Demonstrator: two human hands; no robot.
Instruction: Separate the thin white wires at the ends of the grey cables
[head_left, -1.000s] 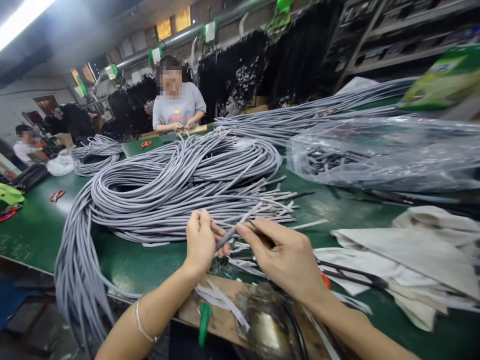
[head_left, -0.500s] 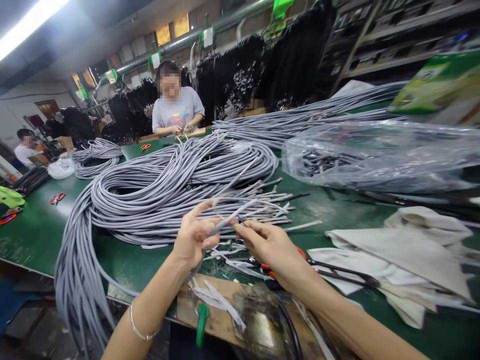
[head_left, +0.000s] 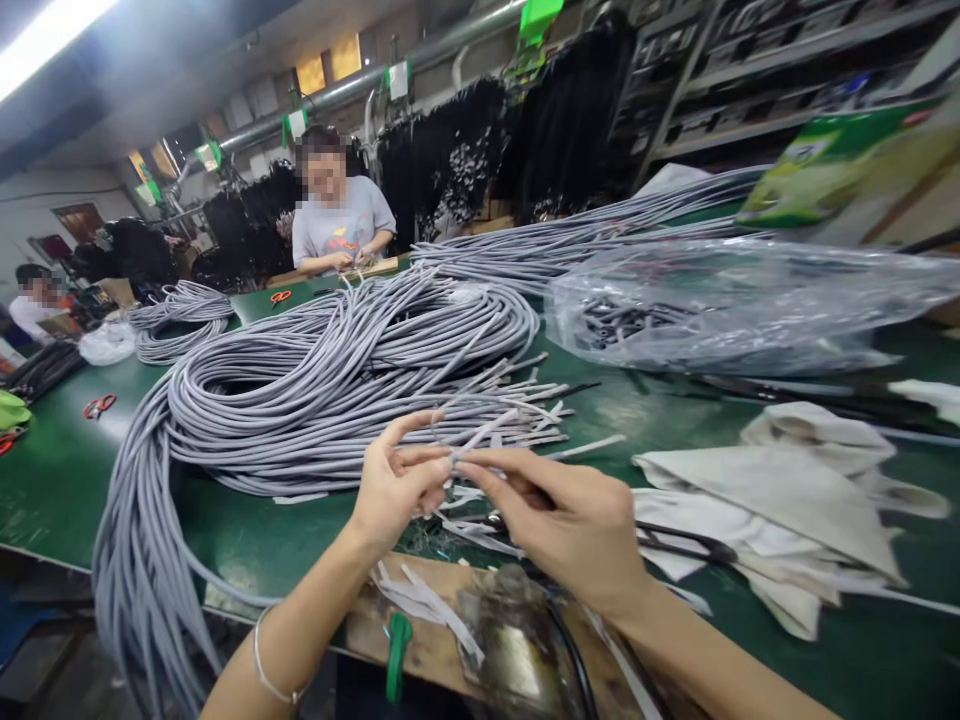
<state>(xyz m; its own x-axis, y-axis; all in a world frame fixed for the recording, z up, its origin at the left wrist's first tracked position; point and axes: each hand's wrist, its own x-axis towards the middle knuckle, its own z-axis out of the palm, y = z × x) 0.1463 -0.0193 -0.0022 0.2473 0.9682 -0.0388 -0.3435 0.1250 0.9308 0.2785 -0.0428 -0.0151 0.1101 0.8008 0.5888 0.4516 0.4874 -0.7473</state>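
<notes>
A large coil of grey cables [head_left: 322, 390] is spread over the green worktop [head_left: 67, 470], its cut ends [head_left: 525, 400] fanned out just beyond the hands. To the right, a clear plastic bag [head_left: 735, 310] of dark parts and a heap of pale cloth [head_left: 780, 500] are laid; black-handled scissors [head_left: 675, 540] are partly hidden behind the right wrist. White strips of stripped sheath [head_left: 427, 600] are scattered on a wooden board [head_left: 435, 640] at the near edge. Red-handled scissors [head_left: 99, 405] are seen far left. Across the worktop a person in a grey shirt [head_left: 341, 225] is seated at work.

A single grey cable end [head_left: 480, 435] is held above the worktop between both hands. It is pinched by the left hand [head_left: 394, 485] between thumb and fingers, the index finger raised; its tip is gripped by the closed fingertips of the right hand [head_left: 577, 525].

Compared with half a second ago, the hands have been brought closer together, and the right fingertips now meet the left thumb.

The cable's long axis runs from lower left to upper right, the free end pointing away toward the fanned ends.
</notes>
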